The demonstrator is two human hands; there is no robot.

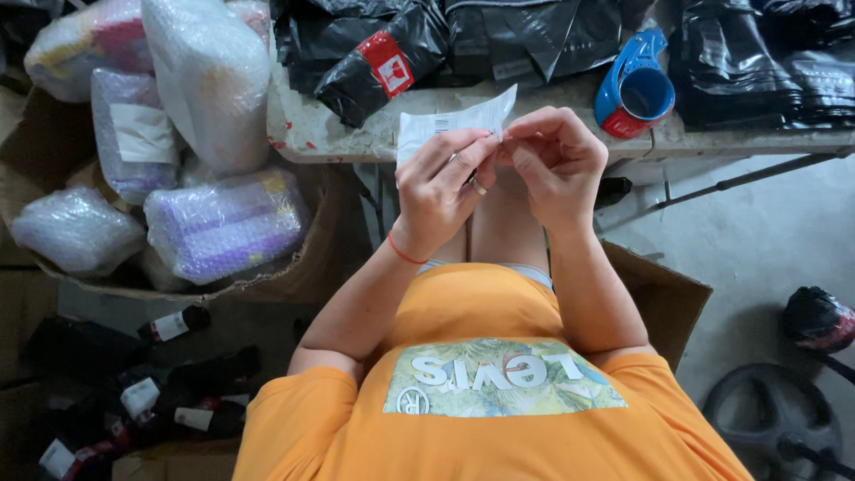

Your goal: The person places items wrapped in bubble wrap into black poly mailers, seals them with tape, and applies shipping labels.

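Head view looks down on a person in an orange shirt, both hands raised in front of the tabletop [499, 134] edge. Left hand [438, 191] and right hand [557, 165] meet fingertip to fingertip, each pinching the same white paper label [445, 125], which sticks up and leftward from between them, above the lap. A red cord circles the left wrist. On the tabletop lie black plastic mailer bags [374, 53] and a blue tape dispenser [634, 87]. Bubble-wrapped parcels [218, 223] fill a cardboard box [303, 267] at left.
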